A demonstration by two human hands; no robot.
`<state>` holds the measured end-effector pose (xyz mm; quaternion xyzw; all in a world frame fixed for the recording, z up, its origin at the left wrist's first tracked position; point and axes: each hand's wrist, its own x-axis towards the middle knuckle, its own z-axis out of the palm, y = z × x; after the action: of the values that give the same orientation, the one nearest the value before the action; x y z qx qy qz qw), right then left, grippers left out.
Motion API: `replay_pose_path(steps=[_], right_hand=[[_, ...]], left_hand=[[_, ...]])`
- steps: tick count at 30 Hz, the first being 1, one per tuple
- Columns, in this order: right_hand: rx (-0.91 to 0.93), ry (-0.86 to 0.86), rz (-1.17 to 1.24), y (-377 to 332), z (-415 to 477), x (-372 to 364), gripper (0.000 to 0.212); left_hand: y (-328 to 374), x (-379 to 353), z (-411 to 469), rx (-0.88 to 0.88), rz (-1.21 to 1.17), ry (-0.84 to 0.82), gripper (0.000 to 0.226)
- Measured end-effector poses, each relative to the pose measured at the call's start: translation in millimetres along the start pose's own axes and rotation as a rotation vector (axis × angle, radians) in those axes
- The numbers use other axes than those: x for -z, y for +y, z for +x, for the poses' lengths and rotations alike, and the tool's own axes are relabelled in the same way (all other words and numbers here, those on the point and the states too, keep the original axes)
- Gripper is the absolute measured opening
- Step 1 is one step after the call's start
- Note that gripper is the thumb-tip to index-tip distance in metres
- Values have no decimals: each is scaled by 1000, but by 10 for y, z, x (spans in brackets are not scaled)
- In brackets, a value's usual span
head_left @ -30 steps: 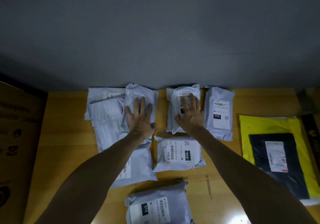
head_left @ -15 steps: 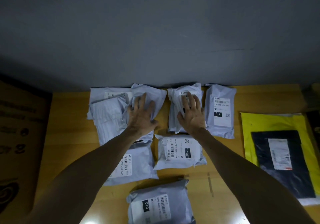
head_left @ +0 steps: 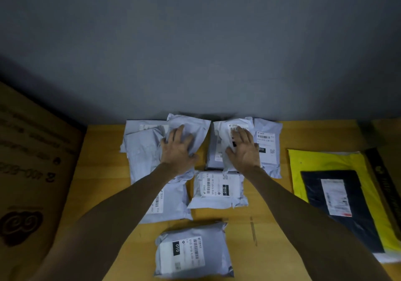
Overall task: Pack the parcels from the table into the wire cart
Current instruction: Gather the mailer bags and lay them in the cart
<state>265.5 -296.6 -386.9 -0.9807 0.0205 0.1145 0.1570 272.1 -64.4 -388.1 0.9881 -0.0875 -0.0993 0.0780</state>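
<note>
The left fingers [head_left: 175, 134] lie a little apart and slightly bent across a crumpled bag [head_left: 195, 128] at the far edge of the table [head_left: 104, 172]. Grey plastic is bunched up round them, and I cannot tell whether they grip it or only press. The left hand [head_left: 178, 150] is palm down with the thumb out to the right. Its bare forearm runs back over the left pile toward the near edge.

The right fingers [head_left: 242, 133] are straight and slightly spread, flat on the label of a pale bag [head_left: 225, 133], also by the far edge. The thumb sticks out left along the bag's side. The right hand [head_left: 244, 152] is palm down, its arm coming in from the near right corner. The pale bag lies askew, over a flat bag [head_left: 213, 150] on its left and lapping a labelled bag [head_left: 269, 161] on its right.

All the parcels I can see lie on the table. On the right hand's side there are five grey ones: those three, a middle bag [head_left: 217, 198] just nearer than the wrist, and a near bag [head_left: 191, 233] at the near edge. On the left are the crumpled bag, a thin bag [head_left: 138, 126] and a ribbed bag [head_left: 141, 157] beside it. A labelled stretch [head_left: 171, 204] under the forearm may be a fourth or part of the crumpled one. By the right edge lies one yellow bag [head_left: 321, 167] with one dark bag [head_left: 314, 185] on top. One cardboard box [head_left: 32, 150] stands off the left edge.
</note>
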Motion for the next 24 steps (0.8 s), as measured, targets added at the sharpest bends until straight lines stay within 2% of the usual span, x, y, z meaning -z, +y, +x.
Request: replay_pose_path(steps=[6,13,19,24], right_hand=[[23,67,2,-70,-292,329,68],[-53,186,-27,39,-732,716,69],[-231,318,-74,174,-1404,948,66],[-336,435,-59,213,-2065,1104,65]], left_hand=[[84,388,-296,37,17,54,84],[251,696,-444,-117,81,135,86],[533,837,-543,-353,45,208,77],[821,1029,-734,-471,34,224,87]])
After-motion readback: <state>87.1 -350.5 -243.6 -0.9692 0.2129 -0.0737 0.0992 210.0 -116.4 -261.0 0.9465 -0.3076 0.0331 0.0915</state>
